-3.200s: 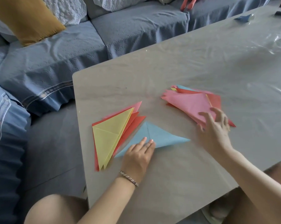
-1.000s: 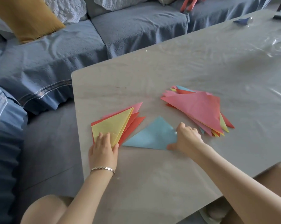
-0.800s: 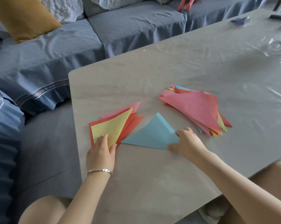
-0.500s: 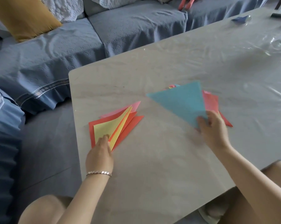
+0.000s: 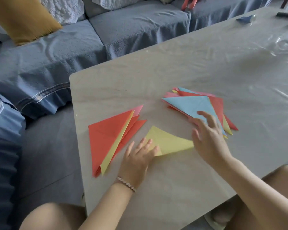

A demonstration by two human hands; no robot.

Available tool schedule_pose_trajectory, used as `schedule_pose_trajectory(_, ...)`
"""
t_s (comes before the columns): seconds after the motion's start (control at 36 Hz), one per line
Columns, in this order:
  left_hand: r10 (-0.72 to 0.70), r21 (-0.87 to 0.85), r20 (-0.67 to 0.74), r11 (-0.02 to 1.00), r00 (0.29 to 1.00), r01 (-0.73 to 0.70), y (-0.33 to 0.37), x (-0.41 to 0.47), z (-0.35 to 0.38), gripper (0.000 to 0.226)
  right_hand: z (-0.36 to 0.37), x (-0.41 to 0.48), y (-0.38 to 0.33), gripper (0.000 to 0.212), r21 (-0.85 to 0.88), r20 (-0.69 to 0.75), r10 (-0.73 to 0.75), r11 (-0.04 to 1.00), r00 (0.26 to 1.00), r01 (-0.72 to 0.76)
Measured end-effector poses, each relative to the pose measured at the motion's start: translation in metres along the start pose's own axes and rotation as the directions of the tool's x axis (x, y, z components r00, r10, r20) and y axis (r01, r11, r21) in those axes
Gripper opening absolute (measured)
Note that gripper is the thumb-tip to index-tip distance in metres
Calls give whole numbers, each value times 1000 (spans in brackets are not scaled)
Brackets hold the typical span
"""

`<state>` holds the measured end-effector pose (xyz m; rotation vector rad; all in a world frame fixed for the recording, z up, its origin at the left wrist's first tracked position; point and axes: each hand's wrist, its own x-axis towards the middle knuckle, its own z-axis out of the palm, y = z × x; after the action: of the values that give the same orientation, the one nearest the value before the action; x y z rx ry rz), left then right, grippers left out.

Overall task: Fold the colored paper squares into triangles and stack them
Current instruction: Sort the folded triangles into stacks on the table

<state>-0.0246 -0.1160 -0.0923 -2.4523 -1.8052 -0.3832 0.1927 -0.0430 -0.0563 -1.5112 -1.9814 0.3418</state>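
yellow paper lay on the table between two piles, right in front of the person, likely because that was the easy spot to fold it. the left hand lay flat on its near left corner, fingers straight and close together, pressing down. i think this was to keep the thin sheet from sliding. the far part of the sheet looked a bit curled, not flat. the right hand hung by the right tip of the yellow paper, fingers spread apart and holding nothing. it was blurry, so i could not tell if it touched the paper. the left pile had a red sheet on top with a yellow edge peeking out under it. it sat just beside the left hand, near enough to grab from, so these looked like the ones waiting. the right pile sat near the right hand, a bit messy, with a blue triangle on top. that looked like the done stack, kept on the side of the hand that fed it. both arms reached in from the near edge, the left one with a bracelet at the wrist. a blue sofa was behind the table. the next job, i guess, was to fold the yellow one and press the crease.
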Motion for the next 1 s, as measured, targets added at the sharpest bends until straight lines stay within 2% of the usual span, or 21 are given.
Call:
schedule_pose_trajectory(0.06,44,62,20,997,999,-46,3,6,5,50,4,-8,-7,30,1,49,-139,990,989,139)
schedule_pose_trajectory(0.11,-24,119,57,993,998,17,6,12,5,57,9,-16,-14,52,-10,244,-204,977,948,212)
schedule_pose_trajectory(0.19,-135,161,162,981,977,109,11,18,3,56,25,-33,-13,82,-71,506,-218,954,835,292)
schedule_pose_trajectory(0.25,-165,142,222,981,961,135,16,16,5,51,36,-43,-7,77,-185,564,-195,917,802,353)
schedule_pose_trajectory(0.33,-170,72,242,985,955,158,20,7,11,48,42,-48,-3,64,-257,537,-152,907,830,333)
schedule_pose_trajectory(0.5,-89,-5,285,996,954,94,28,-8,11,61,44,-50,-5,64,-295,475,-200,881,857,369)
schedule_pose_trajectory(0.61,-168,-6,329,984,929,179,38,-5,7,67,47,-56,-11,53,-277,474,-232,876,849,394)
schedule_pose_trajectory(0.78,-258,26,316,964,913,263,42,-12,10,67,47,-60,-13,53,-317,487,-208,863,848,393)
schedule_pose_trajectory(0.86,-295,47,312,954,903,295,37,-17,12,67,44,-61,-13,68,-367,482,-157,857,862,362)
schedule_pose_trajectory(1.0,-356,76,286,934,890,349,23,-26,10,68,38,-62,-5,69,-416,443,-111,854,889,314)
